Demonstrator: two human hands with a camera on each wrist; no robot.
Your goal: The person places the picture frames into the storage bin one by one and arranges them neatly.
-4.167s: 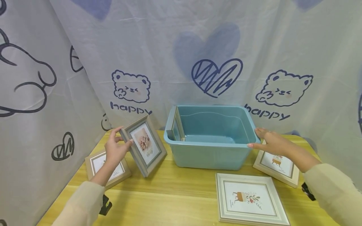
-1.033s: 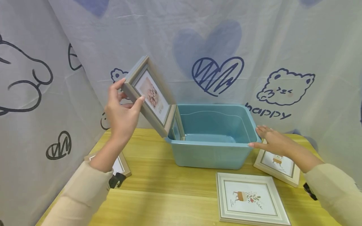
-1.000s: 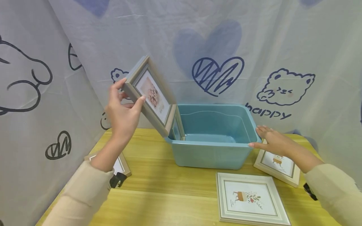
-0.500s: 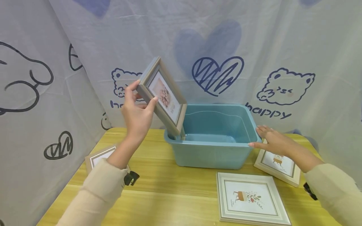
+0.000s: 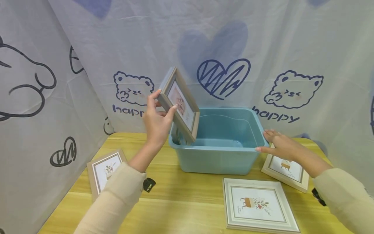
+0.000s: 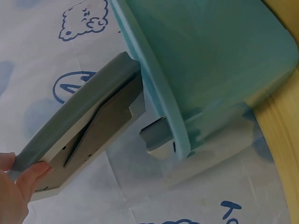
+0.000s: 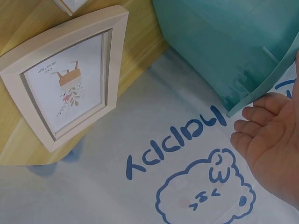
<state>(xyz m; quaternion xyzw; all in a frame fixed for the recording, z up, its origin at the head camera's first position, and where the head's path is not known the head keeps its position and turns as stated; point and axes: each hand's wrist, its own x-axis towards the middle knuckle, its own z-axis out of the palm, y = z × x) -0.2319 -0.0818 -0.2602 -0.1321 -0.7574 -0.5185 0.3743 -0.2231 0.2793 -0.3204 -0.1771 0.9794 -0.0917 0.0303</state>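
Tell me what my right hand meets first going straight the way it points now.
Probably the blue bin; your right hand seems to touch its rim, though exact contact is unclear.

The bin [image 5: 216,161] is blue, table [image 5: 175,208] yellow, curtain [image 5: 157,42] white with hearts.

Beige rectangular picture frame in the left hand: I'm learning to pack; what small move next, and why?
Probably turn the beige frame upright and lower it into the light-blue rectangular tub: the left hand holds it tilted, its lower end at the opening; the right hand touches the rim.
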